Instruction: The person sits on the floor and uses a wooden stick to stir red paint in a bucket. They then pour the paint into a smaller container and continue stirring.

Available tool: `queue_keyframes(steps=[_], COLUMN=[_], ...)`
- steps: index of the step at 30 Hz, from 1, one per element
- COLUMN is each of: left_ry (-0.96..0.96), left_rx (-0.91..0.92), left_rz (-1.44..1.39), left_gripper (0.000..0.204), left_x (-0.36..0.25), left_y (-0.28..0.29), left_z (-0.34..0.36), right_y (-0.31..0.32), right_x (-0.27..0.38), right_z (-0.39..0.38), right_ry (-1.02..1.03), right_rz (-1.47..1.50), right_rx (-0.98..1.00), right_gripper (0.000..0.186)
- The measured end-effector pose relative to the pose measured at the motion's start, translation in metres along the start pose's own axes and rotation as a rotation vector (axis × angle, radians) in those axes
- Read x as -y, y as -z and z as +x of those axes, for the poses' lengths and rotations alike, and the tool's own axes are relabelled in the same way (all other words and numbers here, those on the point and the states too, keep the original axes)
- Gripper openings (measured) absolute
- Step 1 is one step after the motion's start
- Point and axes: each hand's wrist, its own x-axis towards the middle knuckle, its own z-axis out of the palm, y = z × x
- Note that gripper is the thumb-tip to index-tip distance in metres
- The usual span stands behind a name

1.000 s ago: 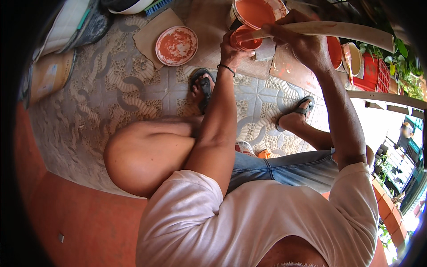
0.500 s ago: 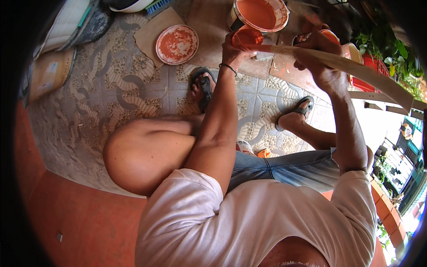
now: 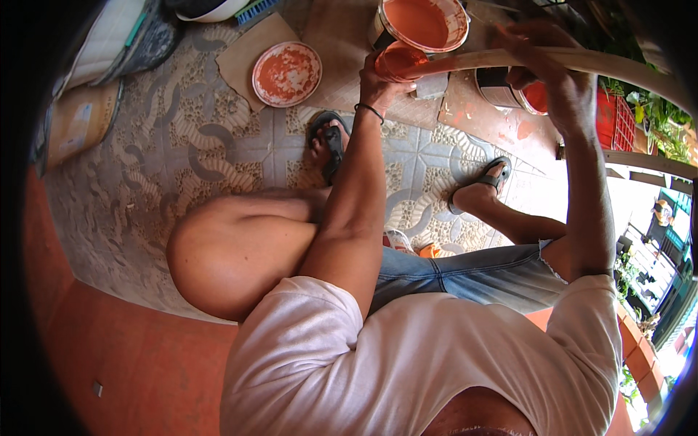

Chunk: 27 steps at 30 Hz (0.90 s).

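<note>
Near the top centre my left hand is wrapped around a small translucent cup stained with orange-red paint. The paint-covered end of a long, thin wooden slat meets the cup's right side; whether it goes inside I cannot tell. Farther right, my right hand is closed around the slat, its thumb below the wood and its upper fingers smeared by motion. From there the pale slat runs on to the right rim. Just beyond the cup stands a bucket of orange-red paint.
A paint-smeared round lid lies on cardboard left of the cup. Beneath my right hand sits a paint tin, with a red crate and plants beyond. My sandalled feet rest on patterned tiles.
My right hand has shifted right and slightly away from me. The slat's right part has swung farther away, and more orange-red shows on its left end. My left hand has hardly moved.
</note>
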Motion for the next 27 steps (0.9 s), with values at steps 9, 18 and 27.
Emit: queue_keyframes(steps=[9,18,27], left_ry=[-0.026,0.014,-0.049], left_rx=[-0.017,-0.013,-0.071], left_rz=[0.080,0.086,0.036], left_gripper=[0.104,0.102,0.102], left_x=[-0.004,0.000,0.008], left_y=[-0.002,-0.003,-0.006], left_z=[-0.003,-0.004,0.000], right_y=[-0.037,-0.032,-0.002], right_x=[-0.040,-0.029,-0.024], right_z=[0.013,0.025,0.030], right_ry=[0.073,0.000,-0.008], right_rz=[0.020,-0.114,-0.014], right_rx=[0.283,0.274,0.187], right_gripper=[0.022,0.017,0.015])
